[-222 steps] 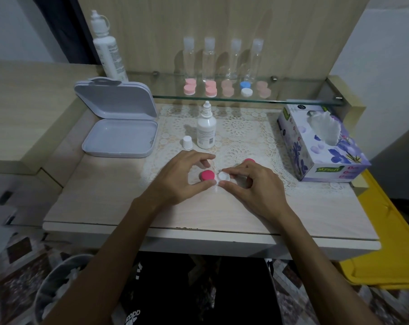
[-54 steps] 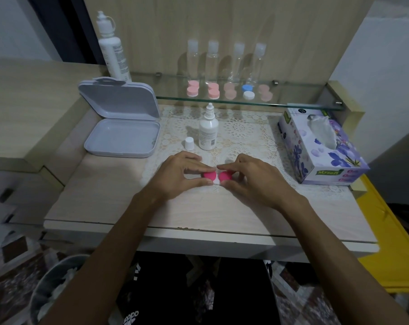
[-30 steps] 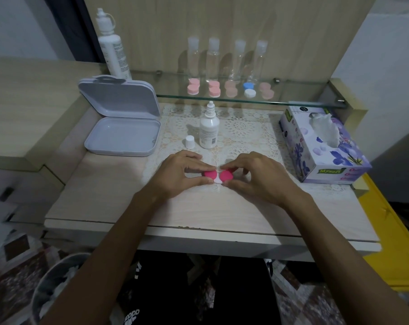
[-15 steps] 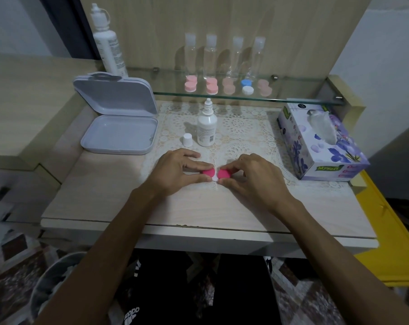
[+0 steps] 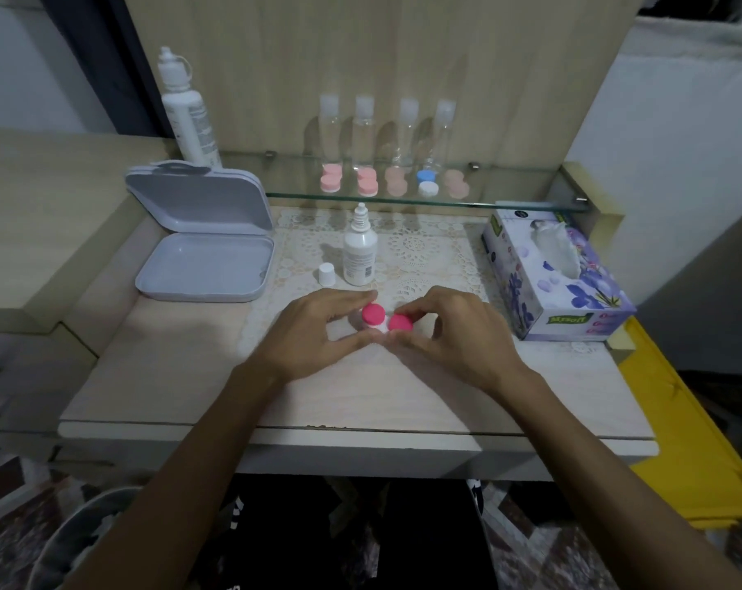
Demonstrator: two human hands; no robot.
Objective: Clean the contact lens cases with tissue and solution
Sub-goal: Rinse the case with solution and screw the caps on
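A white contact lens case with two pink caps (image 5: pixel 385 320) is held just above the table between both hands. My left hand (image 5: pixel 313 330) pinches the left pink cap between thumb and fingers. My right hand (image 5: pixel 450 334) pinches the right pink cap the same way. A small white solution bottle (image 5: pixel 359 253) stands uncapped behind the hands, its white cap (image 5: pixel 326 274) beside it on the left. A floral tissue box (image 5: pixel 556 274) sits at the right with a tissue sticking out.
An open grey box (image 5: pixel 205 257) lies at the left. A glass shelf (image 5: pixel 509 189) carries several lens cases, clear bottles and a tall white bottle (image 5: pixel 186 112). A bin (image 5: pixel 84 542) stands below left, a yellow lid (image 5: pixel 692 419) at the right.
Both pink caps now sit on the case, where earlier the right well was open and white. The hands have kept pinching the caps, and the case has tipped up slightly.
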